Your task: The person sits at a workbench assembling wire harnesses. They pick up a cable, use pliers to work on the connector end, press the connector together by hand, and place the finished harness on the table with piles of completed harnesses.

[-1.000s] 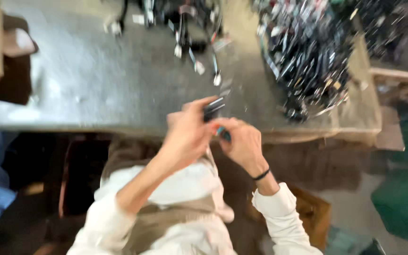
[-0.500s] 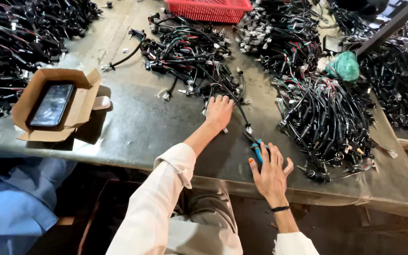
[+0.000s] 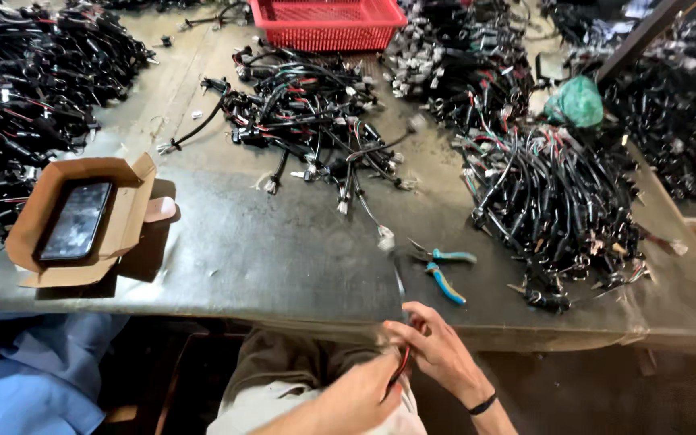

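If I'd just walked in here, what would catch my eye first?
Probably the tangled black wire harnesses heaped across the grey table, with a bright red basket at its far edge. Near the front edge lie blue-handled pliers, and just below it the left hand and right hand pinch a thin red wire. At left, a phone rests in an open cardboard box.

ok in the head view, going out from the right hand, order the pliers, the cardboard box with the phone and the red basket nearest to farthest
From the right hand, which holds thin wires at the table's near edge:
1. Blue-handled pliers, on the table just above the hand.
2. Cardboard box with the phone in it, far off to the left.
3. Red basket, at the far edge of the table.
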{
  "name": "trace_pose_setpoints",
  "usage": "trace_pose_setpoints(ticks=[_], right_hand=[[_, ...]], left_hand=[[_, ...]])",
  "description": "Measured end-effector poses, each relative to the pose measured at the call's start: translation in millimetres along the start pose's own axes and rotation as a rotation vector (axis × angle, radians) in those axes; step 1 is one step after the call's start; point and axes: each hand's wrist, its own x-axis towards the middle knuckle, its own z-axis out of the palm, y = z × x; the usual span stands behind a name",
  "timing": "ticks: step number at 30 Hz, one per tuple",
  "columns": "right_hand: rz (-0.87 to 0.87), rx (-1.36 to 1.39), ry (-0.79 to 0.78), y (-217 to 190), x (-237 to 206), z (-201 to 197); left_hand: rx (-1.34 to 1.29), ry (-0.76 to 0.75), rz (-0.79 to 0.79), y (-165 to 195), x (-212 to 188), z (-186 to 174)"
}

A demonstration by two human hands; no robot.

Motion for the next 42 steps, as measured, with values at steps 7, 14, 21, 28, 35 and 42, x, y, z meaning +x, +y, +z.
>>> trace_pose_setpoints(ticks=[7, 14, 21, 28, 35, 42], right_hand=[[0.186, -0.133, 0.11, 3, -2, -46], [0.224, 0.221, -0.071, -75, 7, 34], [0.319, 0.406, -0.276, -113, -15, 39], [0.272, 0.314, 0.098, -124, 1, 14], [0.054, 0.018, 0.258, -116, 7, -48], [0.269, 0.863, 0.856, -121, 8, -7]], left_hand=[[0.905, 0.231, -0.077, -12, -46, -101], [0.82, 0.411, 0.342, -25, -38, -71], [0.776, 0.221, 0.215, -49, -56, -82], [0.073, 0.201, -0.32, 9, -38, -83], [1.099, 0.167, 0.249, -28, -46, -149], [0.856, 0.44, 0.053, -9, -38, -104]])
